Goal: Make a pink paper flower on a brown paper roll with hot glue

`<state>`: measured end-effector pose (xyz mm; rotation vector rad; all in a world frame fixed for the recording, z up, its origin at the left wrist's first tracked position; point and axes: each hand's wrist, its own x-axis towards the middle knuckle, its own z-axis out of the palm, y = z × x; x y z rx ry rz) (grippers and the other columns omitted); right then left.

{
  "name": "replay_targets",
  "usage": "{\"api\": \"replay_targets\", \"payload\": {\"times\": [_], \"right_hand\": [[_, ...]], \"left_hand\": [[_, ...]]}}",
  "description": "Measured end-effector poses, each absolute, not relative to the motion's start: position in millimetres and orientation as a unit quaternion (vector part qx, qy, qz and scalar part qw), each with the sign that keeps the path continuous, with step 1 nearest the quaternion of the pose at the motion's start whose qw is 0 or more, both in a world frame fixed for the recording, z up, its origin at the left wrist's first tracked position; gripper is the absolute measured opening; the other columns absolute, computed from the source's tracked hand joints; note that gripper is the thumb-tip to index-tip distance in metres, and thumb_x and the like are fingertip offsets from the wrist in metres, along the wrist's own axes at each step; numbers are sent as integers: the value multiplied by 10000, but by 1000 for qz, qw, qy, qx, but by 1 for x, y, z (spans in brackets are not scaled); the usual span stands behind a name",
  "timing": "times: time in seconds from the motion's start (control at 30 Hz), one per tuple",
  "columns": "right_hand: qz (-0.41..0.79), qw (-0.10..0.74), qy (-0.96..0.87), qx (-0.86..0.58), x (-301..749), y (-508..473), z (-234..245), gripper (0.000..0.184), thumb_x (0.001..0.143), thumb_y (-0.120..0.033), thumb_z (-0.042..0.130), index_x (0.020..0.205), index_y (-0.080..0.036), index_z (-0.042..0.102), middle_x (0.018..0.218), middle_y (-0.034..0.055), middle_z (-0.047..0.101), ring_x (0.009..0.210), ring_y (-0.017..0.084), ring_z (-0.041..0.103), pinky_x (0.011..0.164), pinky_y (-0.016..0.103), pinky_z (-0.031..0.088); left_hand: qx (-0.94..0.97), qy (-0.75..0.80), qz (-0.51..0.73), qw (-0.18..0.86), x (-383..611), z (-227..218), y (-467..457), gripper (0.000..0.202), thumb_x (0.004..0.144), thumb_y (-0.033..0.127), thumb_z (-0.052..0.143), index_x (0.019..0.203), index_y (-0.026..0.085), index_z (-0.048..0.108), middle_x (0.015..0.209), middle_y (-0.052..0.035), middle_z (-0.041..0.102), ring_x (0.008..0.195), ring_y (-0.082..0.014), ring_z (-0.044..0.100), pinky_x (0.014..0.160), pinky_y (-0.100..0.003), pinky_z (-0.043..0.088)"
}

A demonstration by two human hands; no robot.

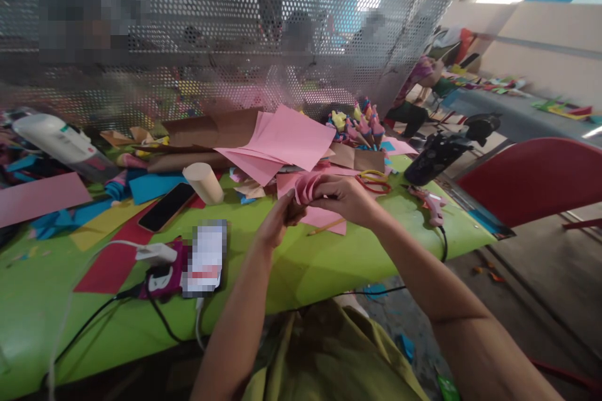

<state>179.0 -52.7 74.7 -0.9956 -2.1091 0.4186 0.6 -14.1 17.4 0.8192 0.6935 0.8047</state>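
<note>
A small curled piece of pink paper [305,189] is held up above the green table [324,269], between my two hands. My left hand [281,216] has its fingers closed on the lower left side of the curl. From the right, my right hand [347,197] pinches the same paper, its fingertips partly hidden behind it. Beneath them lie a pencil [326,227] and more pink paper. Just behind, a fanned stack of pink sheets [291,138] rests on brown paper [202,131]. Red-and-yellow-handled scissors [376,182] lie to the right of my right hand.
A glue gun [431,203] and a black bottle [435,156] are at the right end. Leftward are a cardboard tube [204,183], a dark phone [167,207], a lit phone [205,257] and a magenta power strip [174,269] with cables. A perforated metal panel [211,44] stands behind.
</note>
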Motion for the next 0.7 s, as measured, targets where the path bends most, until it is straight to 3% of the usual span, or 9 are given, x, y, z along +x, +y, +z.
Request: {"api": "replay_targets", "payload": {"times": [0.2,0.53,0.7], "right_hand": [[177,355,-833,-386,183,-51,72,173,961,-269,641,867,-171,748,931,75,734,847,186,687,781,303,550],[169,331,-850,-372,180,-55,83,134,927,-260,683,843,-173,741,914,73,737,847,182,682,785,285,550],[153,354,-840,-383,178,-54,75,83,903,-220,703,835,-178,727,905,62,728,842,180,678,786,290,553]], "left_hand": [[359,326,351,801,1,21,-16,373,805,545,691,868,178,680,609,10,608,484,-74,469,444,-193,210],[346,287,352,821,1,17,-14,462,705,563,785,915,172,657,663,10,652,441,-39,403,416,-170,196],[338,286,349,826,2,16,-13,414,761,542,744,934,178,649,701,-4,674,428,-32,369,412,-164,195]]}}
